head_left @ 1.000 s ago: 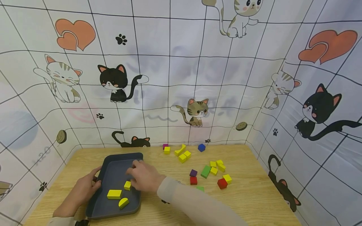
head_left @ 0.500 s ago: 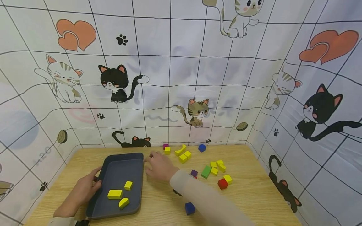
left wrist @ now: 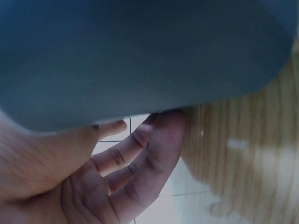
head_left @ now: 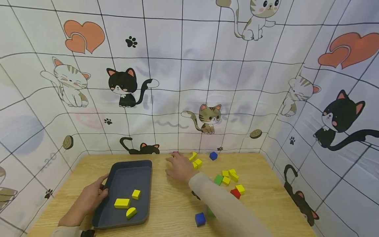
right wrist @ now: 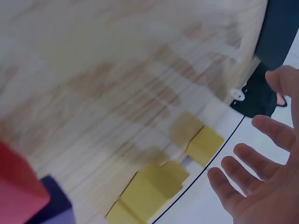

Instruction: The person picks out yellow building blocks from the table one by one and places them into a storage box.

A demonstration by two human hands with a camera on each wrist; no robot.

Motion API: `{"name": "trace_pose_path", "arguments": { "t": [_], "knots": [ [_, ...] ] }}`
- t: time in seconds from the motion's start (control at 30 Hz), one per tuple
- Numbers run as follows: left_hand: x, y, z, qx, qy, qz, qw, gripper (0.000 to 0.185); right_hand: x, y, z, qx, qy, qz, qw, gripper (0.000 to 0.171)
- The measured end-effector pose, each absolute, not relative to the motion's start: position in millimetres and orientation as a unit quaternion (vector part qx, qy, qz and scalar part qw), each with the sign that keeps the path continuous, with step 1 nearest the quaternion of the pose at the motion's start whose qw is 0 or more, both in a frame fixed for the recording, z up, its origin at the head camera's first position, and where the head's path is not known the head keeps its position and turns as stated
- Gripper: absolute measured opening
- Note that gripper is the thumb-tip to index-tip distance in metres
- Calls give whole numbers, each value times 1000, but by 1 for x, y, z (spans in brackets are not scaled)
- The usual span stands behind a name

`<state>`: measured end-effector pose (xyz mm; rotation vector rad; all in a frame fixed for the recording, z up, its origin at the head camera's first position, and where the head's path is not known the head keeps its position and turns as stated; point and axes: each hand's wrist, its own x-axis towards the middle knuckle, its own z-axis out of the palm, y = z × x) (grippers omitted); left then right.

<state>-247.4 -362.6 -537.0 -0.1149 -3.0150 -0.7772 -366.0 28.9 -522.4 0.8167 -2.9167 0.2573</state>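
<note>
My left hand [head_left: 88, 199] grips the left wall of a dark grey tray [head_left: 127, 177], its thumb near the rim. In the left wrist view, the tray [left wrist: 140, 56] hides part of the hand [left wrist: 135, 172]. Inside the tray lie a yellow rectangular block [head_left: 122, 203], a yellow cube [head_left: 136, 194] and a yellow half-round block [head_left: 131, 212]. At the back of the table, my right hand [head_left: 180, 168] reaches with parted fingers beside yellow blocks [head_left: 198, 162]. Nothing is between those fingers in the right wrist view, where a yellow cube [right wrist: 205, 144] lies close by.
A magenta block [head_left: 175, 152] shows just past the right fingertips. Rightward lie a blue block [head_left: 213, 155], a green block [head_left: 218, 179], several yellow ones and a red block [head_left: 236, 193]. A blue cube [head_left: 200, 219] sits near the front. A cat-print curtain [head_left: 165, 82] encloses the table.
My right hand has moved from over the tray rightward and back toward the yellow blocks. The sleeve now covers the purple block, and the front blue cube has come into view. My left hand stays put.
</note>
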Motion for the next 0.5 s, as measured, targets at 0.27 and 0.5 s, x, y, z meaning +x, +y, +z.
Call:
{"name": "trace_pose_path", "arguments": {
  "t": [0.27,0.5],
  "knots": [
    [-246,-361,-538,-37,-967,-250,14,70,-377,45,-527,234,-967,99,15,82],
    [-247,-361,-537,-33,-968,-248,15,71,-384,49,-526,232,-966,115,2,84]
  ]
}}
